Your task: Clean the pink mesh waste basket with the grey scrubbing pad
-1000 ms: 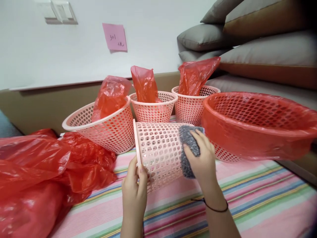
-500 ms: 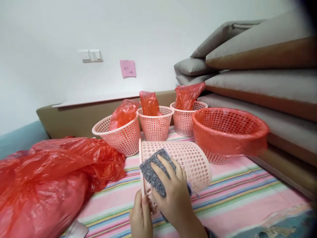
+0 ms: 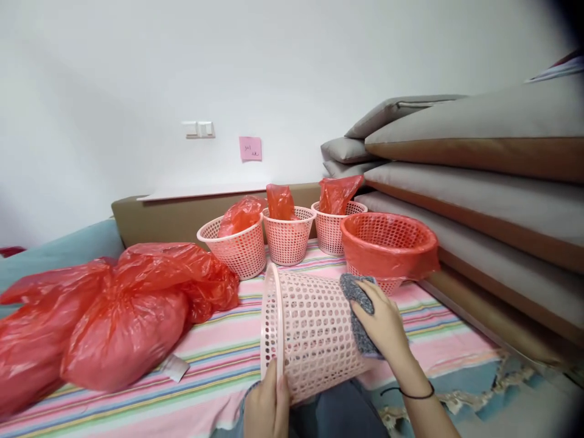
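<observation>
A pink perforated plastic basket point(image 3: 310, 331) lies on its side in front of me, its open rim turned left. My left hand point(image 3: 267, 404) pinches that rim at its lower edge. My right hand point(image 3: 383, 322) presses a grey scouring cloth point(image 3: 358, 310) against the basket's bottom end on the right; its fingers are closed over the cloth. A thin black band circles my right wrist.
Three pink baskets point(image 3: 288, 234) with red bags stand in a row behind, beside a red-lined basket point(image 3: 387, 246). Bulging red plastic bags point(image 3: 114, 310) lie left on the striped cloth point(image 3: 214, 365). Stacked grey cushions point(image 3: 479, 176) rise at right; a white wall stands behind.
My right hand slid the grey cloth from the basket's rim side back to its bottom end. The view pulled back and up, and the basket came nearer me.
</observation>
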A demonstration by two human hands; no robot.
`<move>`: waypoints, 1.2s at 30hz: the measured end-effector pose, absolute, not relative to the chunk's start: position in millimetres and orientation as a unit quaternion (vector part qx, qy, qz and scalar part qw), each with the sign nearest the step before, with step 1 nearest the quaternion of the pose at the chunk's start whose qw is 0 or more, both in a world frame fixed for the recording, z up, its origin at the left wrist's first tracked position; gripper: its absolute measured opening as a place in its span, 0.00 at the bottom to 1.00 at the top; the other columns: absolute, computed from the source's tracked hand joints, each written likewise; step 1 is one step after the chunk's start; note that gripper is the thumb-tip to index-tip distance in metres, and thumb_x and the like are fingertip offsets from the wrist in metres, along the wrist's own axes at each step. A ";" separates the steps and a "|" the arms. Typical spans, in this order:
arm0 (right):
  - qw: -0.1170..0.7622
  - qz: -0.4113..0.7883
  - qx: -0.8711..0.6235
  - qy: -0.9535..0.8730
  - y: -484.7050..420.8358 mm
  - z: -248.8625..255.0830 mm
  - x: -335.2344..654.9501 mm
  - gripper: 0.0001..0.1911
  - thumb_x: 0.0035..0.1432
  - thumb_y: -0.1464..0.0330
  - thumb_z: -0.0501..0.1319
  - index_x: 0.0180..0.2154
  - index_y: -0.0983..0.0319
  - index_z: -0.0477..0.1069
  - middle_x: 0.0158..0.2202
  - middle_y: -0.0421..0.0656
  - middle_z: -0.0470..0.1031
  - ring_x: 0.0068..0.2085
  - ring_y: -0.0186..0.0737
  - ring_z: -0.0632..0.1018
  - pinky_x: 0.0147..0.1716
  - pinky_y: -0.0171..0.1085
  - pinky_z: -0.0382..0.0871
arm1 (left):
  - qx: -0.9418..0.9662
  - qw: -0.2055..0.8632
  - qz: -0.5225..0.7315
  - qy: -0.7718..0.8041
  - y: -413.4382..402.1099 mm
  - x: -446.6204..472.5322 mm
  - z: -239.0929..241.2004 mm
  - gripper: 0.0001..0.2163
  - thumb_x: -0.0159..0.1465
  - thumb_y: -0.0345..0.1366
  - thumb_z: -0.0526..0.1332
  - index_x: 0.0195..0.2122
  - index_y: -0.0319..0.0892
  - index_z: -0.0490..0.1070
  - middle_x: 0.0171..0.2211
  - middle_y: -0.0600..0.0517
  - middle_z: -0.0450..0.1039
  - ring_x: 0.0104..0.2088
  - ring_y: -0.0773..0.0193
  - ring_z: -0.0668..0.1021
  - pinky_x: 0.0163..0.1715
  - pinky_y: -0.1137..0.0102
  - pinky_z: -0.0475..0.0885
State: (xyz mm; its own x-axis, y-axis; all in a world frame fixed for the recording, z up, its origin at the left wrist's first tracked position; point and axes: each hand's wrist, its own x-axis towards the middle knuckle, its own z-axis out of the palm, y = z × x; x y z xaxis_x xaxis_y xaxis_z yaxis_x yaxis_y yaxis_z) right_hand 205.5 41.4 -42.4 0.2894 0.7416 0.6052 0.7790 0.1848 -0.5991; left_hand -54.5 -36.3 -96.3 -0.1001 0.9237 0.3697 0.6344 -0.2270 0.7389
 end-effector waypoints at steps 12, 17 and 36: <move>0.386 0.025 -0.543 -0.745 15.1 23.8 90.5 0.27 0.55 0.67 0.61 0.58 0.53 0.69 0.63 0.40 0.66 0.59 0.56 0.65 0.58 0.52 0.60 | 0.669 0.204 0.395 0.595 -24.6 -101.2 -110.5 0.25 0.68 0.53 0.45 0.46 0.42 0.75 0.35 0.42 0.82 0.36 0.48 0.84 0.33 0.60 0.76; 0.343 0.021 -0.667 -0.661 46.4 20.0 144.1 0.23 0.59 0.64 0.56 0.56 0.56 0.71 0.58 0.46 0.72 0.52 0.54 0.71 0.50 0.50 0.63 | 0.673 0.220 0.405 0.579 -33.5 -109.9 -127.3 0.22 0.67 0.53 0.48 0.47 0.46 0.75 0.48 0.45 0.80 0.48 0.48 0.82 0.46 0.59 0.77; 0.407 -0.054 -0.645 -0.645 15.8 -15.9 137.9 0.25 0.57 0.66 0.59 0.57 0.57 0.71 0.62 0.43 0.68 0.59 0.58 0.63 0.59 0.55 0.57 | 0.751 0.144 0.391 0.511 59.4 -101.8 86.6 0.26 0.65 0.56 0.53 0.54 0.41 0.67 0.56 0.41 0.73 0.56 0.51 0.75 0.57 0.58 0.67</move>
